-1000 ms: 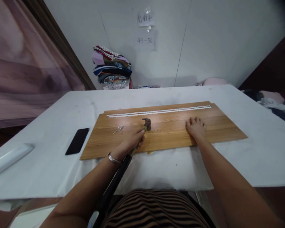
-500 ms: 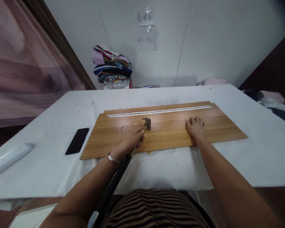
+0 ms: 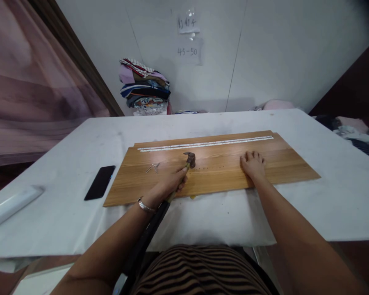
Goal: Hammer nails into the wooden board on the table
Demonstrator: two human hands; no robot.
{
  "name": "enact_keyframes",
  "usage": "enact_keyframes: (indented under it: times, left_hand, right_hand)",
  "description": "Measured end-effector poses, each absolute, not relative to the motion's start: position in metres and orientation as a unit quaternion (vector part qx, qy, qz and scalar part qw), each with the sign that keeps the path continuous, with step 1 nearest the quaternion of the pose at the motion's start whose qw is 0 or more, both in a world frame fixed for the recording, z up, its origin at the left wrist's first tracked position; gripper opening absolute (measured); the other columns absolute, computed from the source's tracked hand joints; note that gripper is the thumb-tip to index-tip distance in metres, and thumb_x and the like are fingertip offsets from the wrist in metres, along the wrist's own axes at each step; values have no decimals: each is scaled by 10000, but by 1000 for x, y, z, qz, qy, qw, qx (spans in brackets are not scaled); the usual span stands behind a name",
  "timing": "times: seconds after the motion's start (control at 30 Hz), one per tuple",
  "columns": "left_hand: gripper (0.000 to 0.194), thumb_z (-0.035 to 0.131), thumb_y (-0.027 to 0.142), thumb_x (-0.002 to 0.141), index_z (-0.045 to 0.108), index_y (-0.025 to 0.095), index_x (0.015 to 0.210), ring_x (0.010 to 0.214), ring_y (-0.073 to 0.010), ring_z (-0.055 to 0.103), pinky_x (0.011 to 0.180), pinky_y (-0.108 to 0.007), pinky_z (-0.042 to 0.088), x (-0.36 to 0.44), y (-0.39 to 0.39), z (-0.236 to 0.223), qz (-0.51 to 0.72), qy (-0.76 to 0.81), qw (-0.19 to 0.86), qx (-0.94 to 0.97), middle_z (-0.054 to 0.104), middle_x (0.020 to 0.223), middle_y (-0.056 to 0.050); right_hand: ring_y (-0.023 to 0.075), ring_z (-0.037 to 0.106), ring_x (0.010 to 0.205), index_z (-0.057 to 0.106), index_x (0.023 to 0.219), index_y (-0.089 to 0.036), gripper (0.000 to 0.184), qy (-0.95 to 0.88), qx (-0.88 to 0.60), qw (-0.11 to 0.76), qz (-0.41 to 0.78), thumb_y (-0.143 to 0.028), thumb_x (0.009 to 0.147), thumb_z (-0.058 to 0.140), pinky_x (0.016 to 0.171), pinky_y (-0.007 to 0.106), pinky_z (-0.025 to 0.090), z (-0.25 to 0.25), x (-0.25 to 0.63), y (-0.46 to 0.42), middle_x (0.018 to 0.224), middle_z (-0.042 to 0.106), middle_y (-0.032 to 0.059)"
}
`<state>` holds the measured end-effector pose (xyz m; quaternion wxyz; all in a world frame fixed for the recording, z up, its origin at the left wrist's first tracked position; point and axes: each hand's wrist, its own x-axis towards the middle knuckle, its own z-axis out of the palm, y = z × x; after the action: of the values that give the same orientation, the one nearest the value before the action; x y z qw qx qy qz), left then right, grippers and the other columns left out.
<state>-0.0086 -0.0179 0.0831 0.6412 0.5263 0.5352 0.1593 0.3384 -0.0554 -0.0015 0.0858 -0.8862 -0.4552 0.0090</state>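
My left hand (image 3: 176, 179) is wrapped round the neck of a claw hammer (image 3: 190, 159), close below its rusty head. The hammer's long dark handle runs back under my left forearm. Its head is at the board's surface, at the left end of a row of small dark dots (image 3: 213, 168). My right hand (image 3: 253, 164) lies flat with fingers spread on the wooden board (image 3: 283, 159), to the right of that row. Several loose nails (image 3: 156, 166) lie on the board to the left of the hammer.
Two white marked strips (image 3: 203, 144) run along the board's far edge. A black phone (image 3: 100, 182) and a white cylindrical object (image 3: 15, 205) lie on the white-covered table (image 3: 64, 164) to the left. Folded clothes (image 3: 145, 88) are stacked by the wall behind.
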Motion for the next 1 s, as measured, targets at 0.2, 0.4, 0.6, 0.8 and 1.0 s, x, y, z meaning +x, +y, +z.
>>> enact_keyframes:
  times: [0.2,0.4,0.6,0.8,1.0]
  left_hand:
    - [266,488,453,1010,560,203,955,410,-63,367,398,-178,317,-5,-22,89,150,553,635,517,483,606,62]
    - [288,518,485,987,563,202,972,412,-65,379,389,-169,301,-6,-21,91,166,544,647,508,477,601,61]
    - [249,501,452,1001,556,209,996,402,-60,379,383,-171,306,-6,-19,85,172,533,651,512,505,634,58]
    - [262,453,436,1023,531,202,936,409,-58,367,393,-167,307,-6,-22,86,155,551,639,514,482,621,60]
    - [286,487,491,1000,542,213,1040,418,-60,374,393,-175,298,-9,-19,81,171,526,648,524,495,658,66]
  right_hand:
    - [362,410,1420,602,1377,-150,555,-455,-886,86,10,-437,1036,273,1132,550,304,-3,340,-54,1538,501,220]
    - [362,404,1427,596,1385,-150,565,-455,-887,81,15,-446,1037,265,1131,549,310,-1,339,-55,1550,489,221]
    - [351,412,1418,590,1406,-167,565,-455,-888,71,2,-451,1043,264,1112,540,325,-2,339,-56,1536,507,207]
    - [348,407,1426,587,1422,-165,576,-451,-890,70,8,-452,1044,263,1117,532,322,-2,338,-55,1545,499,208]
    - [348,409,1428,587,1423,-156,561,-451,-889,71,9,-434,1041,284,1128,534,315,-3,339,-54,1549,496,206]
